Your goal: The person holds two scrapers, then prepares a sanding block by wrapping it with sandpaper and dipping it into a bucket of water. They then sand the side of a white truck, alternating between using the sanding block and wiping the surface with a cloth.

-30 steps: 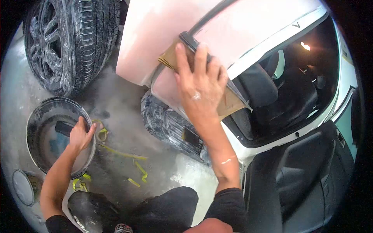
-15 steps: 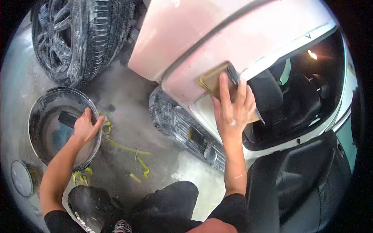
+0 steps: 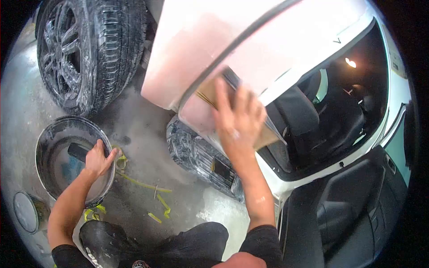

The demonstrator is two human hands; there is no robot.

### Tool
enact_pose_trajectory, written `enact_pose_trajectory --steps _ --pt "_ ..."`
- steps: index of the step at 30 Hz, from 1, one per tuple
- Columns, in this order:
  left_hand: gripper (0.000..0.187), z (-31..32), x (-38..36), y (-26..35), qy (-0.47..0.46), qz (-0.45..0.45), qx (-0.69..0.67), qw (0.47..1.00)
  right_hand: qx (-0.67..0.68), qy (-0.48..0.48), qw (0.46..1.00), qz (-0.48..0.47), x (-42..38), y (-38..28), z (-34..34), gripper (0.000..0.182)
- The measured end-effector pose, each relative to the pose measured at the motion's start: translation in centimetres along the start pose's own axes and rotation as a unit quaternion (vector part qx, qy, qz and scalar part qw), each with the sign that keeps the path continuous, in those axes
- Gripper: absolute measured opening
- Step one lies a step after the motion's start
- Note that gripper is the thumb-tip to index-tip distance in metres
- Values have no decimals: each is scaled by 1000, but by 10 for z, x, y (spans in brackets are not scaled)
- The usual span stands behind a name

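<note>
I saw my right hand (image 3: 239, 123) had slid back up and to the left along the car panel (image 3: 214, 40) since half a second earlier, when it sat lower and nearer the open door frame; it was blurred with motion, so the stroke was mid-pass, part of a back-and-forth rub over the same pinkish patch. Its fingers (image 3: 222, 96) were spread flat and pressed down on the sanding block (image 3: 232, 80) wrapped in tan sandpaper (image 3: 263, 136), which lay against the panel right at the dark seam between fender and door. My left hand (image 3: 99, 160) had barely moved: it rested on the rim of the bucket (image 3: 44, 143), fingers curled over the edge, with a dark block (image 3: 77, 152) just beside it inside the bucket.

The panel looked matt and chalky, pale pink filler or primer fading into glossy white paint near the window opening. The sandpaper was thin, creased and brown; the block under it was dark and rectangular. The bucket was round, dark and wet-looking, with bluish water in it. The tyre (image 3: 96, 49) was black, deeply grooved and dusted grey, as was the concrete floor (image 3: 147, 134), where yellow tape scraps (image 3: 143, 184) lay in curled strips. A small round lid (image 3: 23, 212) sat near the bucket.
</note>
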State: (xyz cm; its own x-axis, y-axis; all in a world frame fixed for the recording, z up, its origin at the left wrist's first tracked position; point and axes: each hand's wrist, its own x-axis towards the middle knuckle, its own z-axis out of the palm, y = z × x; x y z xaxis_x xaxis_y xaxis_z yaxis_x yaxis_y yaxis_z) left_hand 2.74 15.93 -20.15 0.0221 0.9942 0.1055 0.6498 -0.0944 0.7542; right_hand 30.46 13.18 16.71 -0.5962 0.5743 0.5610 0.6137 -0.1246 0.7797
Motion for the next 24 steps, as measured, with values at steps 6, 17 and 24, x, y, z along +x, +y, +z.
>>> enact_pose_trajectory --steps 6,17,24 --pt "69 -17 -3 11 -33 -3 -12 999 55 -27 998 9 -21 17 -11 90" --pt "66 -11 -3 3 -4 10 -6 1000 46 14 999 7 -14 14 -3 88" --pt "66 -6 1 9 6 6 -13 1000 54 -97 991 73 -110 51 -27 85"
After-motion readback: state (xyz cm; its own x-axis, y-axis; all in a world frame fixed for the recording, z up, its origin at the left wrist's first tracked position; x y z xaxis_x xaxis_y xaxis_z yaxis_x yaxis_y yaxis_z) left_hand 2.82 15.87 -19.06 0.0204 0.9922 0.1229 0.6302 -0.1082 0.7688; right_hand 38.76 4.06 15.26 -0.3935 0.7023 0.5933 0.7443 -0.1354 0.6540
